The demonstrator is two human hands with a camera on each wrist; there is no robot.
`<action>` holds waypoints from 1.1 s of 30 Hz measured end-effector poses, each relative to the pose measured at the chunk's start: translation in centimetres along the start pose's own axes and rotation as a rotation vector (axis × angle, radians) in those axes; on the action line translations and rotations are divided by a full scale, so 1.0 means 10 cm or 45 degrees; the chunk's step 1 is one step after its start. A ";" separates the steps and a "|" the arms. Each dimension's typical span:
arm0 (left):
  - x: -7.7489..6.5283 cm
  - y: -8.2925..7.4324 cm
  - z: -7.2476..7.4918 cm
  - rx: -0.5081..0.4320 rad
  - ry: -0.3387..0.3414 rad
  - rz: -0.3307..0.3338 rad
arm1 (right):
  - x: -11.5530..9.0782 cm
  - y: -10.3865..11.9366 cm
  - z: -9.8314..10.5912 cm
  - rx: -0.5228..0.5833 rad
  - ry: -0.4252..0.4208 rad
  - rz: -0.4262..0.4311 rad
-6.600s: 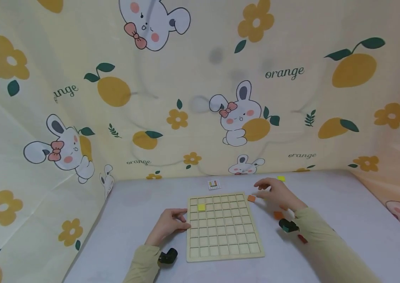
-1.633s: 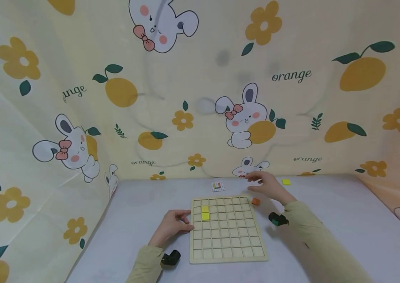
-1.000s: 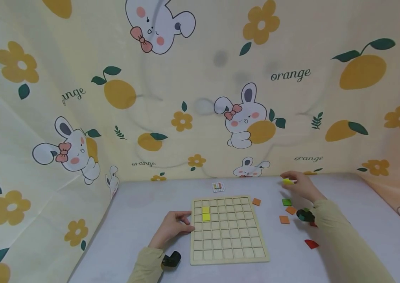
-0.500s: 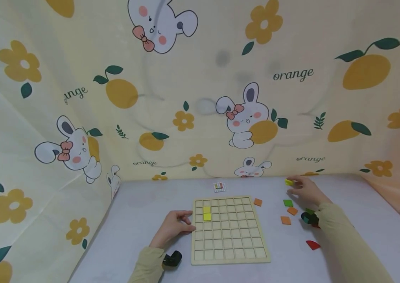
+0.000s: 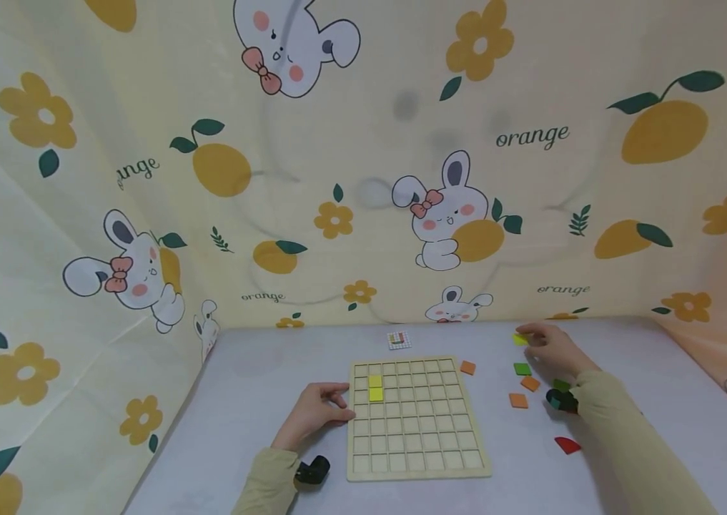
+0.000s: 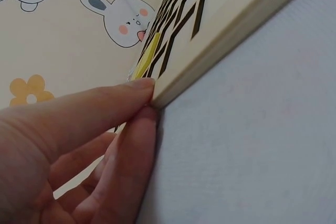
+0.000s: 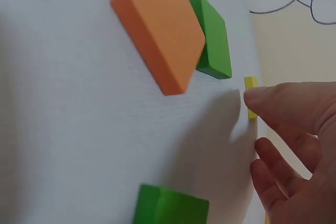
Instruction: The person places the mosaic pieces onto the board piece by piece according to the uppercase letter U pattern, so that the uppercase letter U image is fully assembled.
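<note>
My left hand (image 5: 313,415) rests its thumb and fingertips against the left edge of the square wooden grid board (image 5: 411,475). In the left wrist view, the thumb (image 6: 121,95) lies at the board's rim (image 6: 220,45). Two yellow tiles (image 5: 375,394) sit one below the other in the grid's second column. Beyond the board's far right corner, my right hand (image 5: 555,349) pinches a loose yellow square tile (image 5: 520,339) close to the table. The right wrist view shows the thumb on that yellow tile (image 7: 251,113); the other fingers are partly hidden.
Orange tiles (image 5: 518,400), green tiles (image 5: 522,369) and a red quarter-round piece (image 5: 567,445) lie right of the board. A small pattern card (image 5: 399,340) lies behind it. A printed curtain (image 5: 337,143) hangs along the table's back and sides.
A second yellow tile has joined the first on the board. My right hand has moved from beside the card to the loose yellow tile and drawn it slightly nearer. The left hand stays put.
</note>
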State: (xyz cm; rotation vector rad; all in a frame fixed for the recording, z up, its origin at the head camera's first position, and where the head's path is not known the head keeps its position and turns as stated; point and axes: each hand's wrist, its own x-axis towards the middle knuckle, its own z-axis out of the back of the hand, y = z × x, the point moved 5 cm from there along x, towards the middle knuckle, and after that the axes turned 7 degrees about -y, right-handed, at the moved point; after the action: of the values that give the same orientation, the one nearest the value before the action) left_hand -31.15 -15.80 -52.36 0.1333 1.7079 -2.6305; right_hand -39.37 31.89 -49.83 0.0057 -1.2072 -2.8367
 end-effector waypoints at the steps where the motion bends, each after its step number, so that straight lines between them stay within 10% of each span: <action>1: 0.00 0.00 0.00 0.002 0.000 0.001 | 0.00 -0.01 -0.01 0.001 0.002 -0.004; 33: -0.03 -0.04 0.02 0.013 0.009 -0.019 | -0.04 0.07 -0.13 -0.074 -0.042 0.006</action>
State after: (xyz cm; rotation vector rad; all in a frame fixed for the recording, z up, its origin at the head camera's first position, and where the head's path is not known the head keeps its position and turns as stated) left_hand -30.90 -15.80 -51.86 0.1306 1.7045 -2.6524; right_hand -38.85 30.49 -50.21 -0.0460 -1.1291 -2.8775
